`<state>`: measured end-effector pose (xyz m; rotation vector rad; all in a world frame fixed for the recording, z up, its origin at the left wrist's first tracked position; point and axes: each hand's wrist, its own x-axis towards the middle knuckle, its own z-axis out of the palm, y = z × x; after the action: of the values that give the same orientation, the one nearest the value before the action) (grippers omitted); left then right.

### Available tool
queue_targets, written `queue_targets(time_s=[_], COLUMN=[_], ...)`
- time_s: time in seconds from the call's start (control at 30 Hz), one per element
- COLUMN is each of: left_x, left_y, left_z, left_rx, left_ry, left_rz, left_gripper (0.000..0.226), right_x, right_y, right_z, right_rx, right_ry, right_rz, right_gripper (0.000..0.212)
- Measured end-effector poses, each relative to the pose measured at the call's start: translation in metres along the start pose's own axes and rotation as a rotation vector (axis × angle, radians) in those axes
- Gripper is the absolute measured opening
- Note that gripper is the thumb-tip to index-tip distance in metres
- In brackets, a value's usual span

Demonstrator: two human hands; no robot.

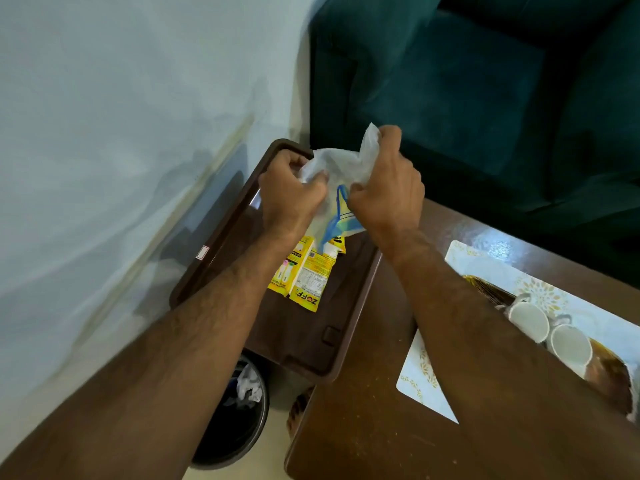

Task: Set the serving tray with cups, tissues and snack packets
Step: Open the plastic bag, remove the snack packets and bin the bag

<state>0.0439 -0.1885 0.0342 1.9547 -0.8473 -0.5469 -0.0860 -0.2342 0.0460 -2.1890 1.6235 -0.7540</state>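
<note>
A dark brown serving tray (308, 344) lies at the left end of the wooden table, overhanging its edge. On it rest yellow snack packets (306, 275). Above the tray both hands grip a thin white plastic bag (341, 168) with blue and yellow print. My left hand (289, 188) pinches its left side, my right hand (384, 188) clutches its right side and top. Two white cups (550, 332) stand side by side on a patterned placemat to the right, partly hidden by my right forearm.
A teal sofa (485, 98) stands beyond the table. A dark waste bin (239, 410) with crumpled paper sits on the floor below the tray. The pale wall (104, 133) runs along the left. The placemat (426, 386) covers the table's right part.
</note>
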Motion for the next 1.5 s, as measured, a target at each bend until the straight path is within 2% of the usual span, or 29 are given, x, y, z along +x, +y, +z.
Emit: queue_targets(time_s=[0.07,0.17,0.3,0.33,0.4,0.43,0.47,0.53,0.6,0.73,0.8,0.97,1.1,1.23,1.37,1.5], left_x=[-0.001,0.003,0.013,0.014,0.013,0.011,0.008,-0.003,-0.021,-0.054,-0.065,-0.091,-0.112,-0.144,-0.181,-0.224], left_y=[0.005,0.007,0.000,-0.005,-0.013,-0.018,-0.024,-0.037,-0.053,-0.085,-0.098,-0.122,-0.142,-0.170,-0.211,-0.242], left_z=[0.003,-0.002,-0.031,-0.038,-0.052,-0.060,-0.068,-0.083,-0.100,-0.126,-0.142,-0.171,-0.192,-0.215,-0.228,-0.227], left_rx=[-0.141,-0.325,-0.475,-0.498,-0.458,-0.410,-0.378,-0.390,-0.489,-0.752,-0.858,-1.070,-1.086,-1.078,-0.910,-0.717], left_ry=[-0.058,-0.073,-0.149,-0.143,-0.064,-0.016,0.029,0.095,0.158,0.326,0.399,0.469,0.530,0.636,0.706,0.675], left_rz=[-0.119,-0.223,-0.384,-0.399,-0.374,-0.356,-0.336,-0.292,-0.248,-0.281,-0.330,-0.375,-0.404,-0.429,-0.558,-0.652], left_gripper=[0.037,0.042,0.089,0.084,0.047,0.034,0.031,0.034,0.035,0.034,0.029,0.039,0.038,0.032,0.044,0.024], right_x=[-0.008,-0.021,-0.041,-0.046,-0.052,-0.054,-0.057,-0.062,-0.071,-0.094,-0.110,-0.138,-0.160,-0.189,-0.225,-0.264], right_y=[-0.011,-0.026,-0.042,-0.045,-0.050,-0.054,-0.058,-0.065,-0.078,-0.100,-0.114,-0.137,-0.149,-0.165,-0.171,-0.156], right_z=[0.007,0.017,0.026,0.029,0.034,0.036,0.038,0.041,0.045,0.058,0.063,0.071,0.078,0.085,0.099,0.118], right_rx=[0.057,0.183,0.248,0.252,0.327,0.437,0.573,0.648,0.507,0.520,0.595,0.740,0.635,0.608,0.529,0.371], right_ry=[-0.014,-0.109,-0.179,-0.209,-0.281,-0.298,-0.275,-0.108,-0.036,-0.157,-0.245,-0.445,-0.549,-0.557,-0.545,-0.587], right_rz=[-0.058,-0.161,-0.292,-0.330,-0.354,-0.294,-0.197,-0.032,-0.008,-0.090,-0.065,0.031,-0.046,-0.248,-0.355,-0.440], right_gripper=[0.069,0.078,0.076,0.072,0.056,0.044,0.033,0.024,0.036,0.052,0.057,0.069,0.066,0.056,0.058,0.045])
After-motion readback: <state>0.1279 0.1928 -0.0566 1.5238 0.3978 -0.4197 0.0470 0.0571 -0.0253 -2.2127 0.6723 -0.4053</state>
